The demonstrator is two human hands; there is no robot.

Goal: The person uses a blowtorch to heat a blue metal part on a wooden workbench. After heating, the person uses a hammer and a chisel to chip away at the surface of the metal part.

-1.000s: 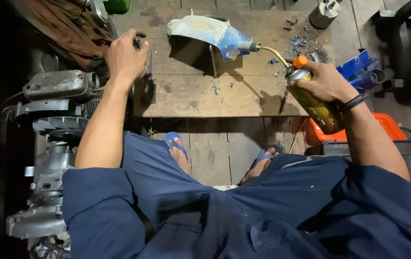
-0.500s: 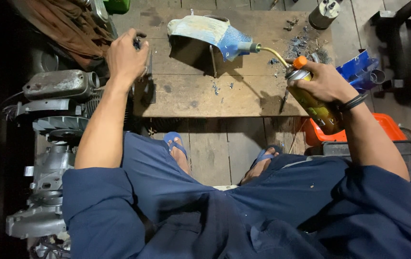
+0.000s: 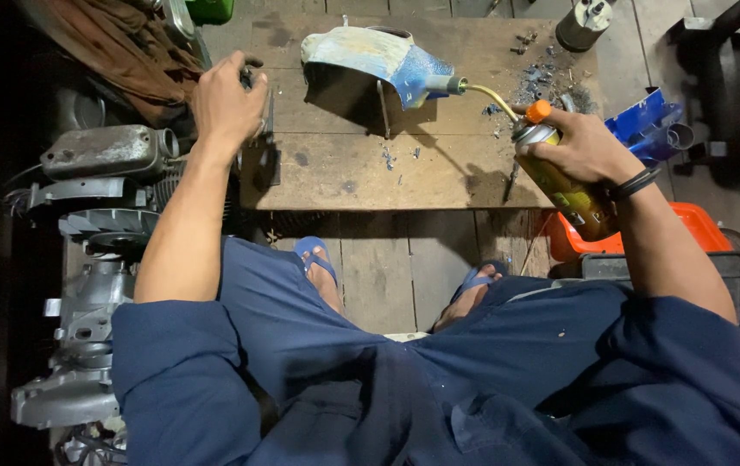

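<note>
Torch can point(image 3: 570, 188) in the right hand point(image 3: 590, 151), fingers wrapped round its upper body, brass nozzle reaching toward the blue shell point(image 3: 378, 59) on the wooden counter point(image 3: 361, 173). The can looks rigid, smooth and fairly light; mid-body seems the surest hold. The left hand point(image 3: 227, 103) is closed on a dark object at the counter's edge, beside an engine point(image 3: 102, 216).

Repair workshop: engine point(image 3: 98, 224), scarred wooden bench point(image 3: 361, 168)
</note>
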